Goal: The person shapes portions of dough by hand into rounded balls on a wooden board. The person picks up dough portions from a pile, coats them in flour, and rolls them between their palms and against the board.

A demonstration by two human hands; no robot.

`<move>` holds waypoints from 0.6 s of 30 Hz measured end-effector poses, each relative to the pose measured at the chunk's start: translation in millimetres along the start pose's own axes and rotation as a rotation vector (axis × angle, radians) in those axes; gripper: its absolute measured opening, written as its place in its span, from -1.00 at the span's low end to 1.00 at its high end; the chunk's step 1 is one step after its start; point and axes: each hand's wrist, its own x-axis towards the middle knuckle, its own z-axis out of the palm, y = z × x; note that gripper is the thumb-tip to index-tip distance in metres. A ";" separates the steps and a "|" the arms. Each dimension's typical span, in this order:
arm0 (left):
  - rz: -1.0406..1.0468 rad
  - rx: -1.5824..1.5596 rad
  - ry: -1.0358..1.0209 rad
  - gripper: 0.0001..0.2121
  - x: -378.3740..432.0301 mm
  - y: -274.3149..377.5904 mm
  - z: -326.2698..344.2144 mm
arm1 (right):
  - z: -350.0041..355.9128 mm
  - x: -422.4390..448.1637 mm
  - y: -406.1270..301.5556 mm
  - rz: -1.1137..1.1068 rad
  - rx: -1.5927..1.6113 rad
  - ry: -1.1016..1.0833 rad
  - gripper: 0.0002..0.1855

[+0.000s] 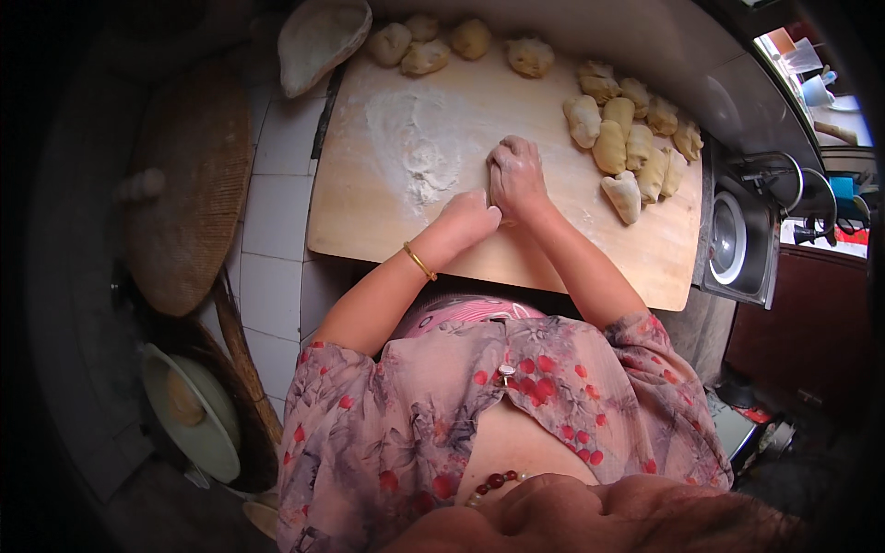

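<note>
My left hand (pixel 471 214), with a gold bangle at its wrist, is closed near the middle of a pale wooden board (pixel 366 221). Just beside it, my right hand (pixel 515 173) curls over a piece of dough (pixel 493 196). Both hands grip this dough and hide most of it. To their left lies a patch of white flour (pixel 430 166). Several yellowish dough rolls (pixel 610 146) are grouped on the right of the board, one paler roll (pixel 622 197) at the near edge of the group. Rougher dough lumps (pixel 531 57) lie along the far edge.
A flour-dusted container (pixel 321 48) touches the far left corner. Further left are a woven tray (pixel 200 186) with pale pieces on it and a light green basin (pixel 225 422) holding dough. A metal sink (pixel 757 259) adjoins the right side; a wall runs behind the board.
</note>
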 end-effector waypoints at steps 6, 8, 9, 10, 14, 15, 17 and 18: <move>0.001 -0.751 0.152 -0.70 11.8 3.8 9.1 | -1.6 32.1 3.6 0.053 -0.079 -0.072 -0.81; 0.027 -0.737 0.142 -0.63 8.4 5.7 10.0 | -10.1 30.3 9.4 0.138 0.124 -0.042 -0.80; 0.043 -0.698 0.140 -0.61 2.9 0.6 10.6 | -27.6 31.6 5.3 0.229 0.292 -0.069 -0.78; 0.062 -0.655 0.124 -0.58 -3.0 -1.2 13.2 | -44.6 29.1 -5.1 0.227 0.272 -0.095 -0.78; 0.253 -0.425 0.251 -0.59 -13.9 -21.8 30.1 | -53.9 0.4 -34.8 0.020 -0.123 -0.133 -0.81; 0.265 -0.353 0.315 -0.59 -8.5 -35.5 35.4 | -42.6 -11.0 -32.3 -0.031 -0.133 -0.111 -0.82; 0.267 -0.284 0.398 -0.60 9.0 -51.3 36.6 | -25.7 -20.8 -28.9 -0.137 -0.156 -0.058 -0.81; 0.251 -0.288 0.420 -0.61 16.8 -52.9 33.7 | -15.3 -14.7 -25.9 -0.115 -0.219 -0.010 -0.82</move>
